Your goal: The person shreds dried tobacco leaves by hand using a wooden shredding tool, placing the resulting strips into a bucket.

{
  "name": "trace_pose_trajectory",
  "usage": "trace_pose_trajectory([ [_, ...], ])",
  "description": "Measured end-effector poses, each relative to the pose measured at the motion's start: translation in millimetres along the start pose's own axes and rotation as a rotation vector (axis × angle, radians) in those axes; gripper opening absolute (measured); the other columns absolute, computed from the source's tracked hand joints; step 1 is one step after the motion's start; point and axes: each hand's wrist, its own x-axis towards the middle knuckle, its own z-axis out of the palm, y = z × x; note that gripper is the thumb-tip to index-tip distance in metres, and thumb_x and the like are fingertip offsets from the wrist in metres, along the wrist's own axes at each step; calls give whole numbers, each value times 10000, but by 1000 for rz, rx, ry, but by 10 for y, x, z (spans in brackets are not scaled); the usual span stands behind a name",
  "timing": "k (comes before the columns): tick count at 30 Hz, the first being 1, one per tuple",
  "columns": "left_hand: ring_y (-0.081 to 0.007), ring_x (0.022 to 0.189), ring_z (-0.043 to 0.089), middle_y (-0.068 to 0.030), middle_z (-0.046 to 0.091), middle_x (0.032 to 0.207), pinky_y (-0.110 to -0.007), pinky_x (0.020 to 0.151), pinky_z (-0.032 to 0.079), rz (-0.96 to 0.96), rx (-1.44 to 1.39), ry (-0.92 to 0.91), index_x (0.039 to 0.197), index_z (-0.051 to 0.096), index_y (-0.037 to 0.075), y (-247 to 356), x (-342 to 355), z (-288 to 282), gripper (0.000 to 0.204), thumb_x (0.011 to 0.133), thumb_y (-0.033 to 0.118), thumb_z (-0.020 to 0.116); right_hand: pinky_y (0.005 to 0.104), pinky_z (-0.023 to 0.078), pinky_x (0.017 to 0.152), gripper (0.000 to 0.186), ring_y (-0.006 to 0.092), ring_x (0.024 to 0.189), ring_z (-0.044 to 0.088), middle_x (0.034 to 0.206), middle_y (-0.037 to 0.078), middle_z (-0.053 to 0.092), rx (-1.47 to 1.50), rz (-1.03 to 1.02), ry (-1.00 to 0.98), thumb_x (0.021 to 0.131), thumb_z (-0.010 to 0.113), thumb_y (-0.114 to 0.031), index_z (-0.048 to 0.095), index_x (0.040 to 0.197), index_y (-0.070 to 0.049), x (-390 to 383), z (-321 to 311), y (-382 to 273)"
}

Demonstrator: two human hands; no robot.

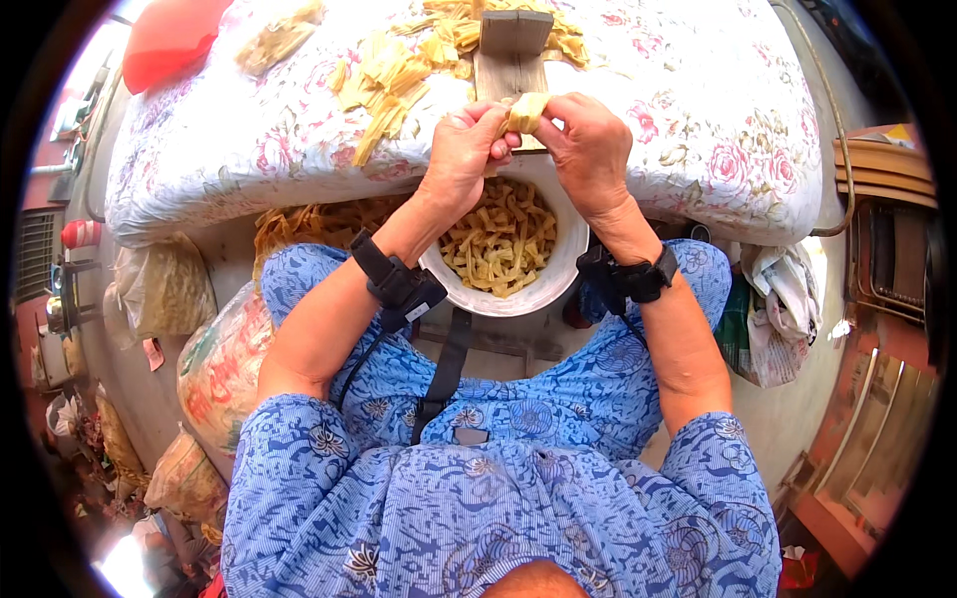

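Between my two hands, above the near edge of the flower-patterned cloth, is a folded, flat yellow strip of some pliable sheet. My right hand pinches it between thumb and fingers. The fingers of my left hand close on its other end, partly hidden. Just below, a white basin between my knees holds many short, twisted yellowish pieces. Beyond my hands stands a wooden block with an upright piece. Loose yellow strips lie in a heap to its left and behind it.
The flowered cloth covers the work surface, with a red bag and a clear bag at the far left. More strips hang below its near edge. Stuffed sacks stand left of my legs; plastic bags sit at right.
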Motion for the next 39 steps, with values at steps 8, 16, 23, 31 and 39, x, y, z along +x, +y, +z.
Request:
trace_pose_trajectory([
  [8, -47, 535, 495, -3, 562, 659, -182, 487, 408, 251, 624, -41, 789, 581, -12, 125, -76, -62, 261, 875, 229, 525, 329, 429, 500, 147, 247, 520, 558, 569, 90, 574, 136, 174, -273, 746, 600, -243, 658, 706, -114, 54, 37, -62],
  [16, -110, 480, 538, -83, 591, 588, -244, 452, 433, 324, 897, 2, 958, 461, -10, 6, -18, -159, 204, 832, 144, 511, 319, 432, 478, 106, 247, 503, 560, 575, 123, 567, 46, 26, -172, 721, 631, -168, 629, 724, -62, -99, 219, -54],
  [23, -15, 456, 300, 59, 400, 601, -162, 431, 261, -104, 19, -63, 944, 508, 63, 80, -75, -46, 133, 899, 185, 484, 217, 381, 456, 94, 82, 477, 496, 532, -6, 549, 760, 425, -134, 724, 631, -79, 605, 655, -21, 21, 54, -135],
  [31, -25, 495, 291, 69, 318, 592, -172, 446, 248, -49, -110, -115, 883, 501, 72, 145, -57, 53, 138, 886, 207, 527, 150, 251, 424, 74, 2, 457, 366, 553, -48, 478, 1228, 646, 115, 769, 635, -72, 609, 739, -10, 215, 31, 284],
  [39, -7, 517, 299, 78, 383, 598, -164, 470, 263, -44, 266, -221, 840, 570, 39, 190, -99, -109, 220, 901, 237, 495, 149, 246, 424, 127, -1, 473, 361, 560, -57, 488, 1053, 653, -201, 810, 626, -190, 637, 792, -65, 140, -39, 270],
])
